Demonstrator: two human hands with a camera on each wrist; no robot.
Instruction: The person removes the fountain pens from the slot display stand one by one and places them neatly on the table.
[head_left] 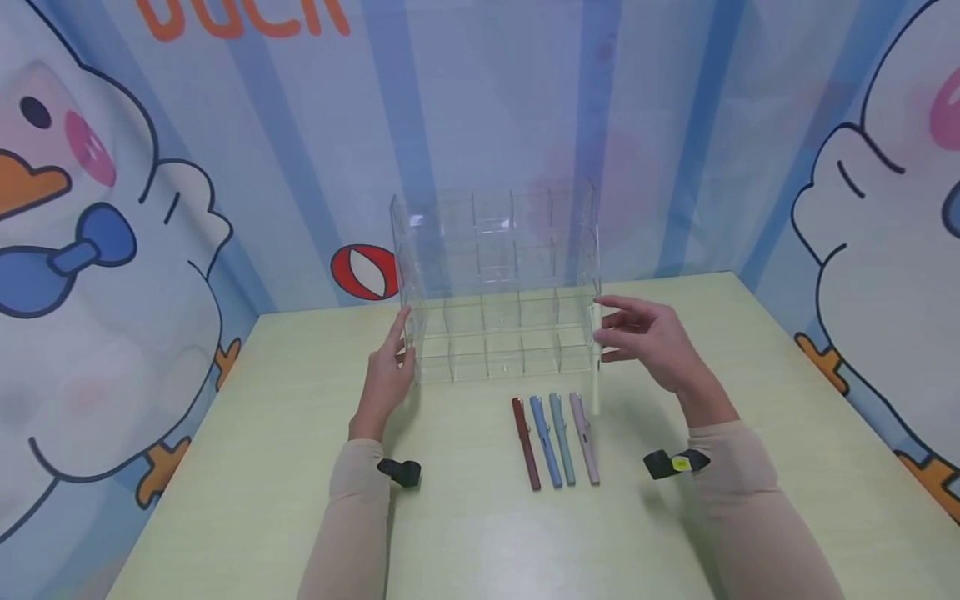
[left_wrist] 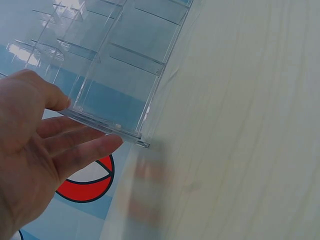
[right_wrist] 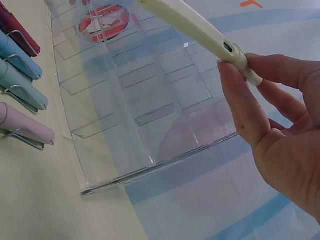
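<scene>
A clear tiered display rack [head_left: 504, 363] with small compartments stands at the back of the table. My left hand [head_left: 382, 383] holds its left side panel; in the left wrist view the thumb lies at the panel's edge and the fingers reach behind it. By the rack's right side, my right hand [head_left: 656, 346] pinches a cream pen [right_wrist: 195, 30] near one end between thumb and fingers. In the head view the pen hangs upright, its lower end pointing down. A dark red pen [head_left: 527, 443], a blue pen [head_left: 546, 442], a teal pen [head_left: 562, 438] and a lilac pen [head_left: 585, 438] lie side by side in front.
The pale wood-grain table [head_left: 457, 517] ends at a printed backdrop [head_left: 480, 100] with cartoon ducks, close behind the rack. A red-and-white ball [head_left: 366, 272] is printed on it. Each sleeved wrist wears a small black camera.
</scene>
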